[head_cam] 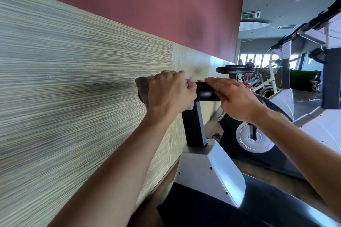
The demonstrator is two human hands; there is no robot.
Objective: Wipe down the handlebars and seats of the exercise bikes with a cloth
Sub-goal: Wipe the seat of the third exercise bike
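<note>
Cloth [143, 88], brownish with a pale edge, bunched in the left hand [169, 92] at the left end of a black seat [206, 91], centre of frame. Left hand fingers curled tight round the cloth, knuckles up, pressing it onto the seat's end; a bit of white fabric shows between the fingers. Right hand [234, 97] lies flat on the right part of the same seat, fingers straight and together, holding nothing. Seat sits on a dark post [195, 125] rising from a grey-white bike housing [208, 169] near the lower centre. Striped wood-grain wall panel [83, 79] fills the left, just beside the bike; red wall [138, 5] above it. Far right of the hands, a second black saddle [234, 70] on another bike, and beyond it a white-framed bike [262, 83] with more machines, blurred. Large white flywheel cover [254, 138] to the right, behind the right forearm.
</note>
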